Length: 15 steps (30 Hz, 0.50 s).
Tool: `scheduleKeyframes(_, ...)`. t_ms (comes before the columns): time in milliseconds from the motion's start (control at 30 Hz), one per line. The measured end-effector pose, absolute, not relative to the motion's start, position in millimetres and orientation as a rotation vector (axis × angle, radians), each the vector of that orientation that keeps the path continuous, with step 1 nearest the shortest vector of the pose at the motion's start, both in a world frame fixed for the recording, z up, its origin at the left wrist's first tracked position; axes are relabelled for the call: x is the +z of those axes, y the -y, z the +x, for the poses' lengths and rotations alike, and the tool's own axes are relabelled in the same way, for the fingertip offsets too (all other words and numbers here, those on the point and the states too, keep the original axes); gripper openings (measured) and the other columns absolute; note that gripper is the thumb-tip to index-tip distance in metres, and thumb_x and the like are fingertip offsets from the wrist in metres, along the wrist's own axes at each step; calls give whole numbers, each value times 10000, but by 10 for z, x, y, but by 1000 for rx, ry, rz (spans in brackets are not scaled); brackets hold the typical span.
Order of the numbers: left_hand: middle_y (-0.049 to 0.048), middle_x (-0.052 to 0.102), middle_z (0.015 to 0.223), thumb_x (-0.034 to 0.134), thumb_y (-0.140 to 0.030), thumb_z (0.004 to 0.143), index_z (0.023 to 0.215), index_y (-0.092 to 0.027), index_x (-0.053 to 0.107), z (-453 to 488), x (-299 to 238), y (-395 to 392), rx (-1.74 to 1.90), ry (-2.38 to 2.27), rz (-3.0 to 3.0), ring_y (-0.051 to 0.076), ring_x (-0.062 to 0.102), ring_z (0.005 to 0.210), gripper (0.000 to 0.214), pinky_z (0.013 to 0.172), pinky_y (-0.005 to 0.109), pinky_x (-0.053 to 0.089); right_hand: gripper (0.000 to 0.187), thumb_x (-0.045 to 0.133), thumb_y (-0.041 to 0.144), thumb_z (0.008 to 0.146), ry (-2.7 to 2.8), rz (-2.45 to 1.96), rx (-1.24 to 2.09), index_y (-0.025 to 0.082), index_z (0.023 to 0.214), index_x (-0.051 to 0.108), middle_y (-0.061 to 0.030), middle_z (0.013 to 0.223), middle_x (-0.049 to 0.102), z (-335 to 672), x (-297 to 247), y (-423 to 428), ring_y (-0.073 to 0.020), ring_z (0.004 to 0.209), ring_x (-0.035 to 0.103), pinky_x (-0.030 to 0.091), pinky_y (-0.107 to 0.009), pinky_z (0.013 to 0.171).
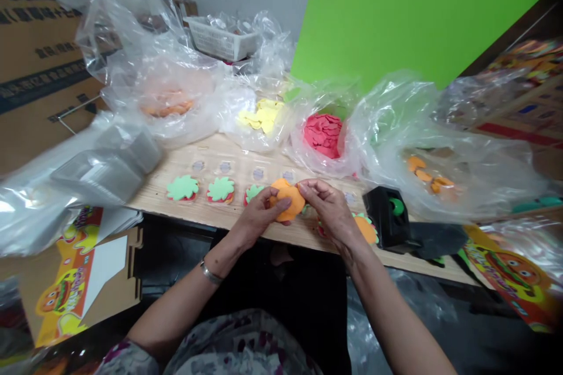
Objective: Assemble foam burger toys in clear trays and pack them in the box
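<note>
My left hand and my right hand meet over the front edge of a wooden board, both pinching a round orange foam piece. The left thumb lies across its face, and the right fingertips grip its right edge. On the board behind lie stacked foam pieces with green wavy tops over red: one, a second and a third partly behind my left hand. Another stack topped in orange lies just right of my right wrist.
Open plastic bags at the back hold orange pieces, yellow pieces, red pieces and more orange pieces. A black block with a green part stands right. Clear plastic trays lie left, printed burger cards lower left, a white basket behind.
</note>
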<state>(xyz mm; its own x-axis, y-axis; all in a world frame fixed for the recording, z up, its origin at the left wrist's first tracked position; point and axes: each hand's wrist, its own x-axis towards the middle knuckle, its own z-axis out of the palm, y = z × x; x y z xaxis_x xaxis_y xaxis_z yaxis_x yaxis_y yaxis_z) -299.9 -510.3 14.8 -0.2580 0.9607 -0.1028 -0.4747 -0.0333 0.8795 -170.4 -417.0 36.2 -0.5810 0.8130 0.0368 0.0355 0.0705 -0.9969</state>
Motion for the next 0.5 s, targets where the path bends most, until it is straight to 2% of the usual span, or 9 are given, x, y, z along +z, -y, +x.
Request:
scheduleKeyframes(67, 40, 620, 857, 748, -357, 672, 763, -140, 572, -3014, 153, 5110, 1589, -1025, 652, 146, 600, 735, 294, 555, 251, 557, 255, 670, 429, 748, 1701, -839, 1533, 193, 844, 674, 10, 739, 637, -1689, 355, 4132, -109, 661, 556, 454, -238, 630)
scheduleKeyframes(233, 40, 630, 907, 744, -340, 692, 846, -143, 625, -3174, 206, 5282, 1618, -1094, 525, 135, 609, 799, 276, 639, 223, 567, 259, 744, 391, 672, 1498, -885, 1534, 206, 839, 673, 41, 667, 613, -1516, 262, 3969, -79, 566, 532, 454, -229, 596)
scheduleKeyframes(333, 29, 628, 996, 733, -333, 712, 899, -164, 646, -3258, 223, 5349, 1608, -1120, 496, 132, 606, 882, 267, 726, 227, 572, 315, 768, 379, 636, 1384, -900, 1606, 210, 888, 684, 26, 742, 657, -1392, 225, 3935, -88, 606, 585, 484, -240, 637)
scheduleKeyframes(500, 22, 632, 1054, 773, -305, 665, 914, -181, 656, -3262, 212, 5293, 1515, -1162, 425, 156, 612, 941, 303, 748, 225, 581, 293, 784, 350, 625, 1280, -888, 1563, 180, 838, 677, -1, 733, 689, -1130, 270, 3860, -128, 699, 649, 498, -270, 745)
